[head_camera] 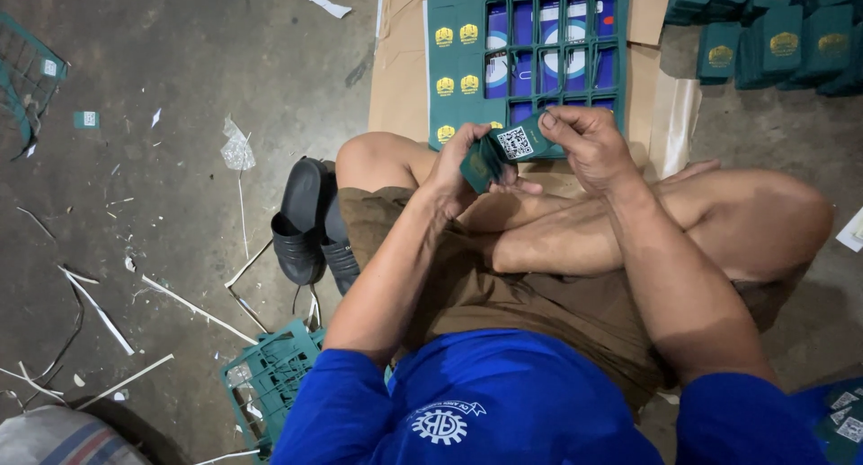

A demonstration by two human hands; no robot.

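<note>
- Your left hand (458,164) is closed on a small green card (479,165), pinching it upright over your crossed legs.
- Your right hand (584,141) grips a second card (524,142) at its far end — code patch up, likely so you can see it.
- Sandals (310,218) sit just beside your left knee, with paper scraps (99,308) strewn on the floor (180,87).
- Ahead lies the green sheet (526,56) on cardboard (395,87) — card stacks (773,33) to its right.

The small folded card (503,148) is dark green with a white panel of black square code pattern. The die-cut sheet (526,56) is green with gold emblems and blue-and-white panels. The stacked cards (773,33) are green with gold emblems. The sandals (310,222) are black, the shirt (503,402) blue, the shorts (503,294) brown, the floor (162,114) grey.
</note>
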